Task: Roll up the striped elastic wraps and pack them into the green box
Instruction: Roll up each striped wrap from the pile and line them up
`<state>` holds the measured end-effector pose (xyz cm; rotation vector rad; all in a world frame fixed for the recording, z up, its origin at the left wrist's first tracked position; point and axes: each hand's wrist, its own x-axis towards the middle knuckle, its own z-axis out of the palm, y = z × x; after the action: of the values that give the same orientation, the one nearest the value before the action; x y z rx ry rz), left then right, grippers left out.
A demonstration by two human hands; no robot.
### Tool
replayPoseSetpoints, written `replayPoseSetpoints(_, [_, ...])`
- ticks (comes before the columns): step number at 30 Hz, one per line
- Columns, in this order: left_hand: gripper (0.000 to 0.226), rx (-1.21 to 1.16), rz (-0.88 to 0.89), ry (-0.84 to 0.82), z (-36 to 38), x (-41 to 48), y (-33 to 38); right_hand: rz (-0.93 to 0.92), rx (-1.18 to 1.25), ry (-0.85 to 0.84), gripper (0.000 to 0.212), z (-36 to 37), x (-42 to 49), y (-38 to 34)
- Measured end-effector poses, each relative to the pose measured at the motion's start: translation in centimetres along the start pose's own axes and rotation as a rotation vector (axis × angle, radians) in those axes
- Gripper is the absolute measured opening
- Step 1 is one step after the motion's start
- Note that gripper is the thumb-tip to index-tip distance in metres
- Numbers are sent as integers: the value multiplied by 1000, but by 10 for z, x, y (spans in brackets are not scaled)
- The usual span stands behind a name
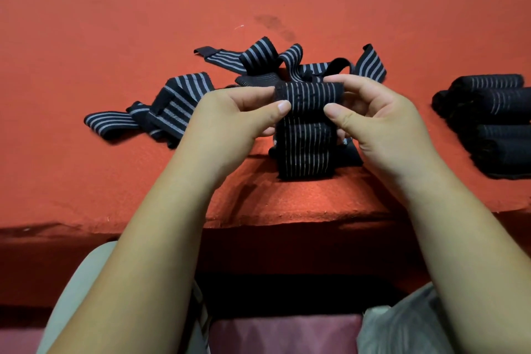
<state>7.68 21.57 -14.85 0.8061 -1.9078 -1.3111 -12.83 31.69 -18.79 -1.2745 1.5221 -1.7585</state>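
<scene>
Both hands, left hand (230, 115) & right hand (373, 115), pinch ends of black grey-striped elastic wrap roll (309, 96) mid-frame; roll axis runs left-right btwn them, loose tail hangs toward frame bottom.

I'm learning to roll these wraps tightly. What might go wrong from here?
1. The left hand and right hand only pinch the roll at its ends; the elastic may spring loose.
2. Its hanging tail lies near the table edge and may wind crooked.
3. The loose wraps behind might snag.
</scene>
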Motion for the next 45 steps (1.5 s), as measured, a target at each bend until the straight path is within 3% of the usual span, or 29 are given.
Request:
replayPoseSetpoints(10, [22,-34,-11,-37,-11,3,-2,-44,-53,-81,41,0,-3,-2])
replayPoseSetpoints(17, [29,-140,-4,-39,-10,4,-4,-13,-130,-52,26,-3,-1,-4])
replayPoseSetpoints(24, [23,-145,-106,-34,-5,0,1,-22,-85,-64,31,-2,-3,-6])
replayPoseSetpoints(30, [26,-186,-35,-24,-7,3,-4,33,-90,-30,29,-2,-3,-7])
replayPoseSetpoints(38, [27,-211,-68,-55,-3,8,-14,24,-6,-61,30,-6,-2,-3])
replayPoseSetpoints(45, [41,-212,-15,-58,-4,11,-19,72,44,-32,25,-6,-3,-3])
